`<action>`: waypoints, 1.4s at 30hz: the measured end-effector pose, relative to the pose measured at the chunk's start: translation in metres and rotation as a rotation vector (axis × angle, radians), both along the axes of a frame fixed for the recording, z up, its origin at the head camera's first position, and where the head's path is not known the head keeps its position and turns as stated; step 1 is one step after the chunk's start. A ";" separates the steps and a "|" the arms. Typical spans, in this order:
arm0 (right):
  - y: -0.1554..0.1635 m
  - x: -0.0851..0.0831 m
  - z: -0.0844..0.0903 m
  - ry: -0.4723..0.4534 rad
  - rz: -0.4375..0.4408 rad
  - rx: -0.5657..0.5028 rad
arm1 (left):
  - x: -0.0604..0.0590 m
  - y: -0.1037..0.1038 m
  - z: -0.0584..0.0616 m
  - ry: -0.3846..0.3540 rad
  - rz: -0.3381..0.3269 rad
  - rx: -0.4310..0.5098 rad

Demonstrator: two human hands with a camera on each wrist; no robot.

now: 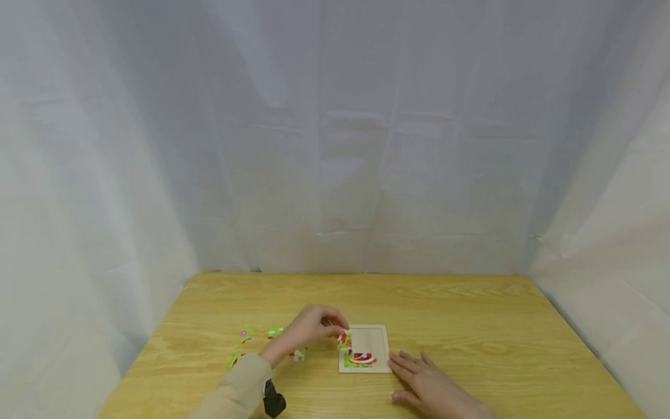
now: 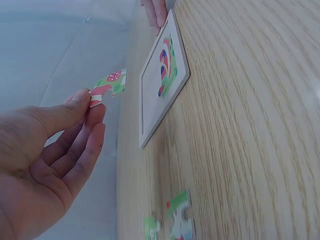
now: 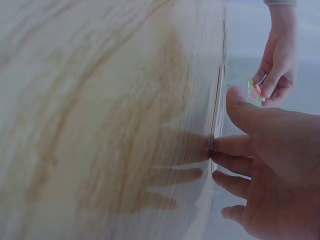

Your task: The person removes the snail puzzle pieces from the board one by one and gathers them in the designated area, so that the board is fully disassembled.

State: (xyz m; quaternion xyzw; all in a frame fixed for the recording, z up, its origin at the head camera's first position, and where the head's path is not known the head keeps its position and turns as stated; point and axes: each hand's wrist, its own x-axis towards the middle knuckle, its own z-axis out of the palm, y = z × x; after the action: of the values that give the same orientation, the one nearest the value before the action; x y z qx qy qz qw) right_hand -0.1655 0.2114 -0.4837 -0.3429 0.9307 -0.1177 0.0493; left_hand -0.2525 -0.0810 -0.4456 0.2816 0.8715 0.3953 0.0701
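Between thumb and fingers my left hand (image 1: 313,323) pinches a puzzle piece (image 2: 110,86), green with red and a dotted red round shape. It is held above the left side of a square wooden puzzle frame (image 1: 388,343). Joined pieces (image 1: 361,358) in red, white, blue and green lie in the frame's near left part; bare wood shows in the rest. My right hand (image 1: 426,384) lies low at the frame's right edge, fingers extended, with fingertips right at the rim (image 3: 214,135).
Several loose puzzle pieces lie on the wooden table (image 1: 471,314) left of the frame, among them a green one with a pink flower (image 1: 245,334) and one by the left forearm (image 1: 298,355). White curtains (image 1: 356,145) hang around the table's back and sides.
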 end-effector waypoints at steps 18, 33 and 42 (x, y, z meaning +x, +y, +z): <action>-0.002 0.007 0.001 0.098 0.009 -0.015 | 0.020 -0.063 -0.007 -0.020 0.034 -0.001; -0.001 0.005 0.003 0.027 -0.019 0.011 | 0.047 -0.079 -0.016 -0.023 0.013 -0.017; -0.001 0.005 0.002 0.031 -0.018 0.005 | 0.058 -0.076 -0.020 -0.078 -0.002 -0.012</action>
State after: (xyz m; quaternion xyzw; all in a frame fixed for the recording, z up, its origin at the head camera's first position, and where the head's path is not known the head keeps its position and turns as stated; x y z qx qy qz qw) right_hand -0.1609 0.2100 -0.4818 -0.3361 0.9347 -0.1106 0.0344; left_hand -0.1940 -0.1571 -0.4654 0.2664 0.8703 0.4005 0.1061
